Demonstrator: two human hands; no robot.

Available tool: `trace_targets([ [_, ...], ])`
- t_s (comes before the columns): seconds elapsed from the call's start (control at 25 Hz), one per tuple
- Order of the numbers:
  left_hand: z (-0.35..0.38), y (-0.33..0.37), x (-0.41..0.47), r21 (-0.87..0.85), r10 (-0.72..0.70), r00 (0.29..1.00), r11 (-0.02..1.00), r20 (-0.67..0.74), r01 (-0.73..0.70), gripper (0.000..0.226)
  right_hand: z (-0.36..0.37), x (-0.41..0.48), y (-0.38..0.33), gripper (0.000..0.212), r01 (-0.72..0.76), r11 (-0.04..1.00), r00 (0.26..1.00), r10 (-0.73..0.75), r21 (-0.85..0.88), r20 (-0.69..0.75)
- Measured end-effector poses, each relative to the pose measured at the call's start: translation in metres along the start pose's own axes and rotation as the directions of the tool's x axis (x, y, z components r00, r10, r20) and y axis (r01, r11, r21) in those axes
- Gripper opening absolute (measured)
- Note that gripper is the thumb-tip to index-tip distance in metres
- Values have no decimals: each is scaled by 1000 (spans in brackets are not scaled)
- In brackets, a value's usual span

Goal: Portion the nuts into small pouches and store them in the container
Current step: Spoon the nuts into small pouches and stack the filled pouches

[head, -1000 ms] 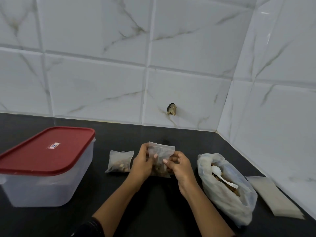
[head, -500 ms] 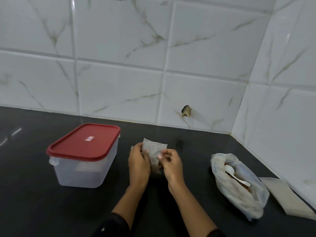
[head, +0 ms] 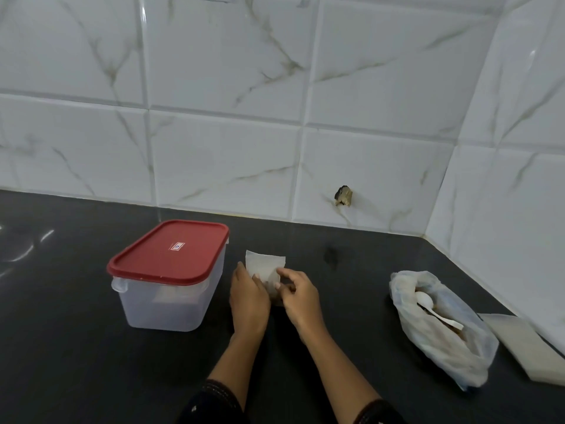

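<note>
Head view: left hand (head: pixel 249 298) and right hand (head: pixel 301 296) both grasp a small pouch (head: pixel 265 266), the left on its left edge, the right pinching its right side with curled fingers. Pouch is upright, just right of the container (head: pixel 166 301) and not touching it. Its lower part is hidden by the hands, so can't tell if it touches the worktop (head: pixel 76 362). Container is closed under a red lid (head: pixel 171 250). Well off to the right: open bag (head: pixel 452 347) with a white spoon (head: pixel 428 302) inside, flat packet (head: pixel 526 344) beside it by the wall (head: pixel 504 209).

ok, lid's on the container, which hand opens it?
Left, probably. The left hand is next to the container and its red lid; the right hand pinches the pouch and is farther away.
</note>
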State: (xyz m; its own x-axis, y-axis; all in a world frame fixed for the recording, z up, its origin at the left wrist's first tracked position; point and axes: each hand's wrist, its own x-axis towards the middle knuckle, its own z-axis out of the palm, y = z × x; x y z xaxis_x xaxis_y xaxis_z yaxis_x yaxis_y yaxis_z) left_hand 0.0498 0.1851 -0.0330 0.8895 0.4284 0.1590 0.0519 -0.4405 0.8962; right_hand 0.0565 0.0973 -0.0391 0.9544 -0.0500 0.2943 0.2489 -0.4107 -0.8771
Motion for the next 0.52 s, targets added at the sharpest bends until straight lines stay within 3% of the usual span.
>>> trace_targets([
  [0.12, -3, 2, -4, 29, 39, 999, 999, -21, -38, 51, -4, -4, -3, 27, 6, 1000, 998, -6, 14, -64],
  [0.24, -6, 6, -9, 139, 186, 980, 975, -69, -175, 55, -16, -12, -8, 26, 87, 992, 991, -95, -90, -98],
  [0.4, 16, 25, -24, 198, 405, 914, 894, 28, -402, 55, -68, -14, -9, 30, 182, 917, 960, -244, -354, -138],
  [0.52, 46, 52, -46, 149, 505, 857, 844, 104, -515, 53, -125, -13, -4, 31, 121, 880, 940, -251, -460, -233],
])
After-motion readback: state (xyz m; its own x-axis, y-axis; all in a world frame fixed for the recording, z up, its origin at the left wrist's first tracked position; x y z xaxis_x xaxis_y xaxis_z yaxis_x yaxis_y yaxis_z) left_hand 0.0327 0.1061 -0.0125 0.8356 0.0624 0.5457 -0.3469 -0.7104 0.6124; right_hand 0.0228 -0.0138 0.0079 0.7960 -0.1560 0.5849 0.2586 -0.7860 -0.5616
